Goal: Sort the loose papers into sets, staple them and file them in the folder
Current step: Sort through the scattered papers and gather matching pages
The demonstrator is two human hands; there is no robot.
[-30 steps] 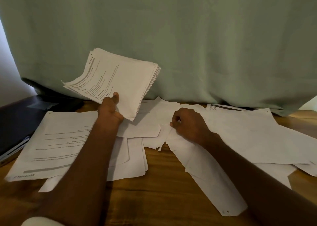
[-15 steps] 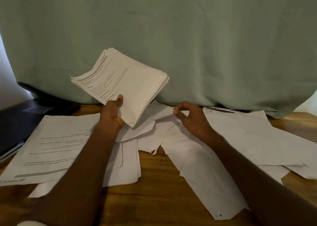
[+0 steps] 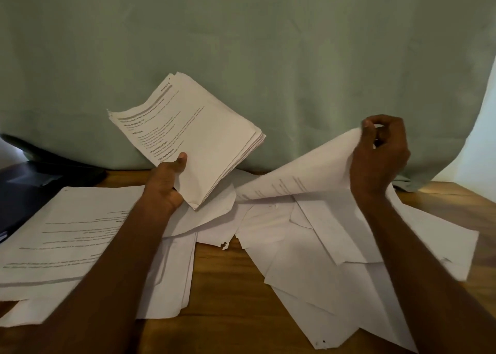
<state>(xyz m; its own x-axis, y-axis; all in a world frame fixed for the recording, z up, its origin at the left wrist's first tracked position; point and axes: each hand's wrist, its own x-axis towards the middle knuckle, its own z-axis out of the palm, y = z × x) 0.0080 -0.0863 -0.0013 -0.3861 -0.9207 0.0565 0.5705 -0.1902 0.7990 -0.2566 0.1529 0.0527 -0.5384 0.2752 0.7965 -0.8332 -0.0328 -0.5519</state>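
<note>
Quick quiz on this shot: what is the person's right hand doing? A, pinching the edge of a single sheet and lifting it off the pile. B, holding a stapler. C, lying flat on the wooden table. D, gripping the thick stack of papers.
A: the right hand pinches the raised edge of a single sheet above the loose papers, while the left hand holds the thick stack.
</note>
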